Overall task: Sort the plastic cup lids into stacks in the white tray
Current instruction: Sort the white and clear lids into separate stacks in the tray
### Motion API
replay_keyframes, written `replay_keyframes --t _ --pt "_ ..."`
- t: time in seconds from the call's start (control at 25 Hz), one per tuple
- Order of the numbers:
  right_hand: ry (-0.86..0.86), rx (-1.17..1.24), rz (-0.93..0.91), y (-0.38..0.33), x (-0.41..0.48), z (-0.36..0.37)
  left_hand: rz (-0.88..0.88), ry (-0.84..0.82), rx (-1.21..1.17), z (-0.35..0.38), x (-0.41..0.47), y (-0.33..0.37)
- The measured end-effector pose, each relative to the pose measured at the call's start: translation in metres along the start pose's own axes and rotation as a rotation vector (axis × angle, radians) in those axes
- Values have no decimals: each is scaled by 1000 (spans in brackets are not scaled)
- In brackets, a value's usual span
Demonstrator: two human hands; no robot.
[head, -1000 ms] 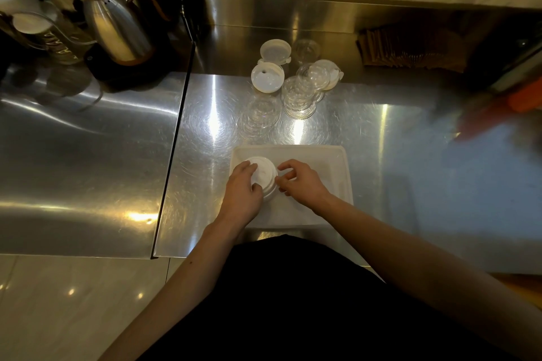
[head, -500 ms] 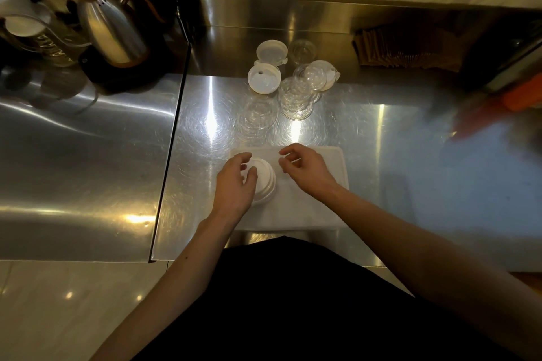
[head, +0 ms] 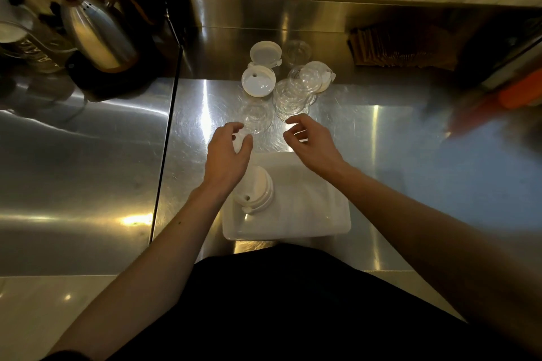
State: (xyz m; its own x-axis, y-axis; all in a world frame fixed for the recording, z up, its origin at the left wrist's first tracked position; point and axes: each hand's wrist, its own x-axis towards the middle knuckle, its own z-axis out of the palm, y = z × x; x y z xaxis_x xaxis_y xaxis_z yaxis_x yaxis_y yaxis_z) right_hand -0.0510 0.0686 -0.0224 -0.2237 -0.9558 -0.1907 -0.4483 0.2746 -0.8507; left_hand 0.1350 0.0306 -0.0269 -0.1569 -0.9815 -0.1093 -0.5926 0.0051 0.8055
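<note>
Both hands, left [head: 227,155] and right [head: 311,144], hover empty and unclenched above the white tray [head: 308,214]; no writing legible.

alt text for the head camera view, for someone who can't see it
Two bare, empty hands, left hand and right hand, reach over a steel counter toward loose clear lids and white lids. Nearer the person, a white tray holds one stack of white lids in its left part.
</note>
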Motion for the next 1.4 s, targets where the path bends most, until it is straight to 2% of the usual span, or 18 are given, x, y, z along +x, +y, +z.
replay_keyframes --t 0.6,0.84,1.16,1.4 --pt "-128 -184 237 5 107 30 -350 -208 99 9 119 -26" --pt "-162 -244 334 12 134 47 -376 -228 96 20 145 -42" --pt "-146 -337 348 23 141 69 -402 -231 87 32 157 -57" --pt "-120 -159 425 31 139 70 -429 -183 62 36 154 -60"
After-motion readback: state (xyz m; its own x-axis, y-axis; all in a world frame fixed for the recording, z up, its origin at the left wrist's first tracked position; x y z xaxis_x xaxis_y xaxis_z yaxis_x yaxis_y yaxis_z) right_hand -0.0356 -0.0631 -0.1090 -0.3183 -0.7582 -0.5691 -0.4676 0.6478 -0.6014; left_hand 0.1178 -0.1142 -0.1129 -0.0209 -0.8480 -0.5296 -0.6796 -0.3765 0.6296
